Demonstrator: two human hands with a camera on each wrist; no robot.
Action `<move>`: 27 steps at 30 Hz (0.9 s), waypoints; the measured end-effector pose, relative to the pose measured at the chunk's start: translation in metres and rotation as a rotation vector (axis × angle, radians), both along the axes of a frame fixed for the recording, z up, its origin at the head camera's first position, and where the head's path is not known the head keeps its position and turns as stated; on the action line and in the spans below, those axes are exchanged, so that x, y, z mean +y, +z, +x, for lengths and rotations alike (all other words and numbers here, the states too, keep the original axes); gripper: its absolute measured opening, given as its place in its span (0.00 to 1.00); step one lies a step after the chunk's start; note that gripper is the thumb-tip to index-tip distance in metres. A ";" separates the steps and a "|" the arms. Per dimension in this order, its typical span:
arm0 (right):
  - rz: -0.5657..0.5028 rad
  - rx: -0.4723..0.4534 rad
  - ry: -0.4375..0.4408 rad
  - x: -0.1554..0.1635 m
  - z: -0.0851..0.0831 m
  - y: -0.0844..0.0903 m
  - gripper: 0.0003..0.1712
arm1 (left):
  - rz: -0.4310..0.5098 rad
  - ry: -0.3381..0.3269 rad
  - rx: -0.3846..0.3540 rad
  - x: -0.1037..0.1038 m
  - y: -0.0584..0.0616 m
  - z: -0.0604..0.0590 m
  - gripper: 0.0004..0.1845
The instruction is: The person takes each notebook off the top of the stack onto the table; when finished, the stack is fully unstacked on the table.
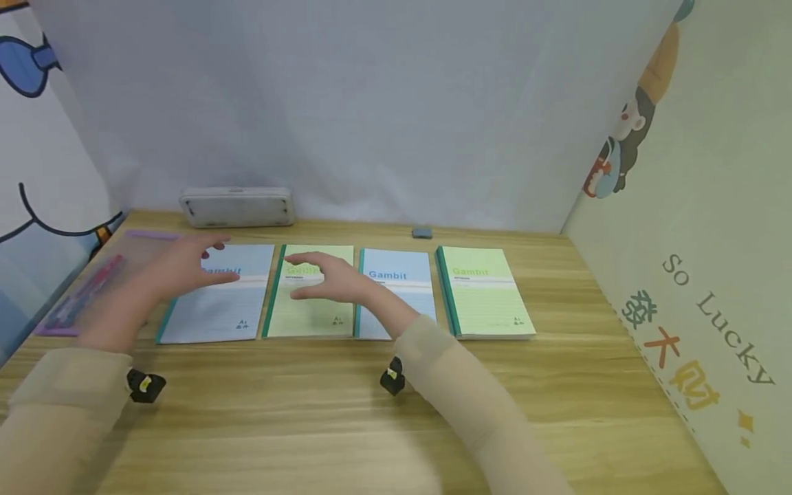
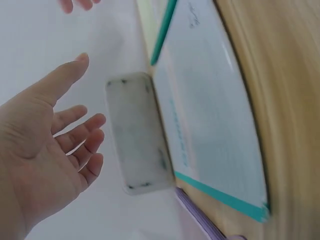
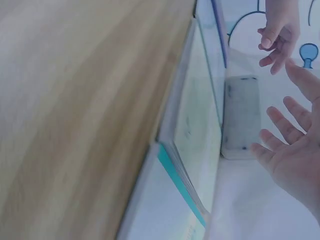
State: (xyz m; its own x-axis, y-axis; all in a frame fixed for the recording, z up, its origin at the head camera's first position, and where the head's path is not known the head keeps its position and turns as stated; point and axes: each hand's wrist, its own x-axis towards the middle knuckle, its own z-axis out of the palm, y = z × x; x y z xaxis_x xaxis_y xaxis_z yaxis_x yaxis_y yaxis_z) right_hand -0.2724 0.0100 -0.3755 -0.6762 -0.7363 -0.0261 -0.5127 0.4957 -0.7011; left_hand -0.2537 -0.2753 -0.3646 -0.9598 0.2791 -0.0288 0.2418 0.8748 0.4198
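Four "Gambit" notebooks lie in a row on the wooden table: blue [image 1: 216,299], green [image 1: 309,302], blue [image 1: 396,285], green [image 1: 482,292]. My left hand [image 1: 201,265] hovers with fingers spread over the leftmost blue notebook [image 2: 215,125] and holds nothing. My right hand [image 1: 312,275] hangs flat over the second, green notebook [image 3: 197,120], also holding nothing. In the wrist views both palms, the left hand [image 2: 55,130] and the right hand [image 3: 295,140], are open above the covers. Whether any fingertip touches a cover I cannot tell.
A grey oblong case [image 1: 237,206] lies against the back wall behind the left notebooks. A purple-edged clear pouch [image 1: 80,289] with pens sits at the far left. A small grey eraser [image 1: 422,233] is at the back. Walls close in the left, back and right.
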 end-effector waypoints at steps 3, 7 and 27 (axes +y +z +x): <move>-0.037 -0.019 0.010 0.016 0.000 0.009 0.39 | 0.006 -0.005 0.039 0.013 0.008 0.006 0.48; -0.073 -0.019 0.012 0.040 0.001 0.022 0.39 | -0.023 0.000 0.111 0.033 0.021 0.014 0.46; -0.189 0.100 -0.108 0.170 0.004 0.078 0.37 | 0.182 -0.055 0.196 0.131 0.057 0.042 0.46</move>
